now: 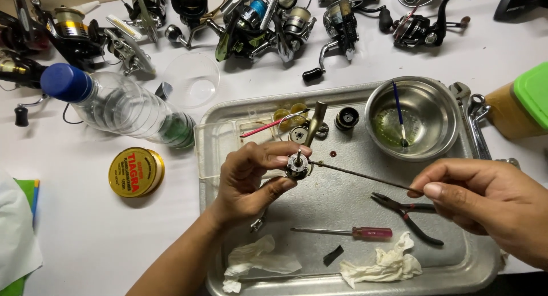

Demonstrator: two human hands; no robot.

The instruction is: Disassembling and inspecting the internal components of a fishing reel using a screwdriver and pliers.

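Left hand [251, 179] around reel part [297, 169]

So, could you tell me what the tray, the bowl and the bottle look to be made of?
Tray: dull grey metal, probably aluminium, with a matte, scuffed sheen. Bowl: polished metal, likely stainless steel, given its bright mirror-like reflections. Bottle: clear ribbed plastic, see-through, with an opaque blue plastic cap.

My left hand [254, 179] comes up from the lower left, forearm angled, wrist bent, fingers curled and thumb pressed in a tight pinch. My right hand [485, 207] enters from the right edge, palm down, thumb and forefinger pinched together, pointing left.
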